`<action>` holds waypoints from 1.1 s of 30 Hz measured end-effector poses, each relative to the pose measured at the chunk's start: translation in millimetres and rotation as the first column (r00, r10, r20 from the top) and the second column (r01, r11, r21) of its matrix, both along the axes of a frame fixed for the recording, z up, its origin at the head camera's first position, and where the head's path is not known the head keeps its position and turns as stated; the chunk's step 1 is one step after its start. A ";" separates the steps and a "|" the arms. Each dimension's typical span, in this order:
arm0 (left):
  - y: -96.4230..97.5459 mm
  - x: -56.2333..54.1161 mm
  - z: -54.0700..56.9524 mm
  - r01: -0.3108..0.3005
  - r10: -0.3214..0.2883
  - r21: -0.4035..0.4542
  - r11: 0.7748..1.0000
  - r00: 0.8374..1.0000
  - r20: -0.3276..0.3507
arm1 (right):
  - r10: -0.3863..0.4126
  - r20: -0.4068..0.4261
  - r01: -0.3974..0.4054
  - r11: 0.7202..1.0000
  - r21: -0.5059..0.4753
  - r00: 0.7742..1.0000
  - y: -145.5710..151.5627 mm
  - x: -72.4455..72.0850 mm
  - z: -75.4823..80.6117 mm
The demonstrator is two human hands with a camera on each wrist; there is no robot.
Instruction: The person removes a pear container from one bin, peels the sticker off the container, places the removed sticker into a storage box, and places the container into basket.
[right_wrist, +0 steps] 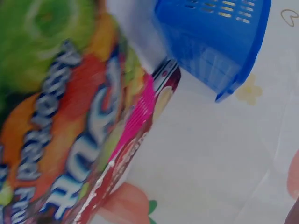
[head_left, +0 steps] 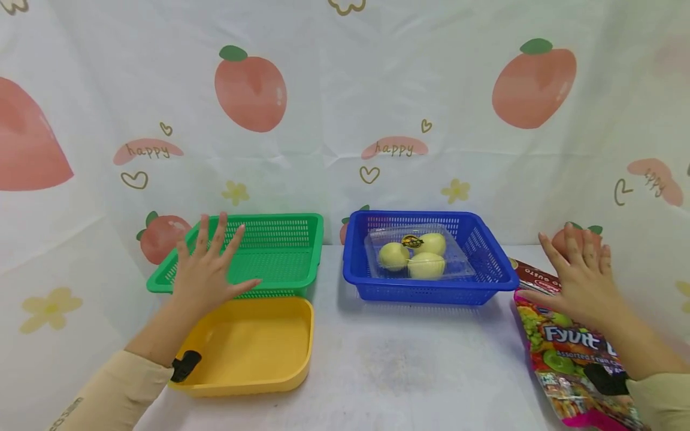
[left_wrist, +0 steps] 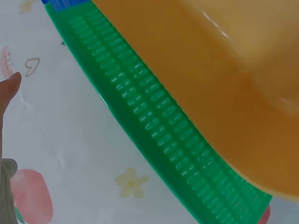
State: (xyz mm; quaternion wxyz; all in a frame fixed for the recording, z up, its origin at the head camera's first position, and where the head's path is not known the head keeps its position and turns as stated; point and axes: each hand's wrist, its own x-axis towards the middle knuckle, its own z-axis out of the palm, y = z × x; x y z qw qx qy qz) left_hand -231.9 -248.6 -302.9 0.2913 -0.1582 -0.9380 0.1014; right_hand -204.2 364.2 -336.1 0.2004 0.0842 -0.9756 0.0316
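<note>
My left hand (head_left: pixel 205 272) is raised with fingers spread, in front of the green basket (head_left: pixel 317 257) and above the yellow tub (head_left: pixel 259 353). It holds nothing. On the right, my right hand (head_left: pixel 584 290) is also spread and empty, over a colourful bag of fruit candy (head_left: pixel 560 359). A dark red packet (head_left: pixel 530 276) shows partly from behind that bag. Between the hands, the blue basket (head_left: pixel 431 287) holds a clear plastic box (head_left: pixel 458 268) with several pale yellow-green round fruits (head_left: pixel 426 266). The left wrist view shows only part of a hand at its left edge.
A white cloth (head_left: pixel 334 90) printed with peaches, hearts and flowers hangs behind the baskets. The white tabletop (head_left: pixel 399 365) stretches in front of the blue basket. The yellow tub stands close before the green basket.
</note>
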 end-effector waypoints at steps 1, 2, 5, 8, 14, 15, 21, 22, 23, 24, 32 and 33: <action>1.3 -2.0 -0.9 -0.005 0.005 0.004 1.000 1.000 0.019 | 0.006 0.000 -0.006 1.000 -0.004 1.000 -1.6 -2.2 1.1; 2.9 -3.9 -1.7 -0.005 0.005 0.010 1.000 0.999 0.035 | 0.009 -0.002 -0.009 1.000 -0.010 1.000 -3.4 -4.5 2.1; 8.4 -9.2 -3.8 0.014 -0.017 0.043 0.999 0.998 0.057 | 0.016 0.003 -0.016 1.000 -0.022 1.000 -10.1 -11.9 4.9; 14.3 -17.0 -5.0 0.041 -0.045 0.088 0.995 0.998 0.054 | 0.016 0.023 -0.015 0.999 -0.042 1.000 -17.9 -19.5 6.8; 29.1 -37.1 -2.3 0.038 -0.061 0.191 0.981 0.991 0.118 | 0.055 0.036 -0.051 0.994 -0.097 0.998 -32.7 -37.8 8.8; 31.7 -40.4 -1.7 0.032 -0.062 0.211 0.977 0.989 0.134 | 0.059 0.039 -0.054 0.993 -0.106 0.998 -35.1 -41.2 9.3; 52.3 -60.9 -2.0 0.016 -0.077 0.266 0.964 0.972 0.220 | 0.077 0.070 -0.063 0.982 -0.177 0.995 -47.9 -60.0 13.1; 56.6 -64.1 -2.3 0.016 -0.082 0.272 0.962 0.969 0.234 | 0.086 0.073 -0.071 0.979 -0.189 0.994 -49.7 -63.0 13.9; 61.1 -67.1 -2.5 0.016 -0.090 0.282 0.959 0.964 0.252 | 0.093 0.079 -0.076 0.977 -0.198 0.992 -51.7 -65.9 14.4; 65.5 -70.1 -2.8 0.015 -0.096 0.290 0.957 0.959 0.267 | 0.099 0.085 -0.080 0.975 -0.206 0.991 -53.5 -68.7 15.1; 99.8 -88.8 0.3 -0.018 -0.147 0.381 0.924 0.905 0.398 | 0.107 0.180 -0.051 0.956 -0.289 0.978 -63.7 -88.2 19.2; 104.6 -90.3 0.6 -0.021 -0.161 0.401 0.916 0.895 0.417 | 0.108 0.192 -0.045 0.951 -0.305 0.975 -64.3 -90.3 19.8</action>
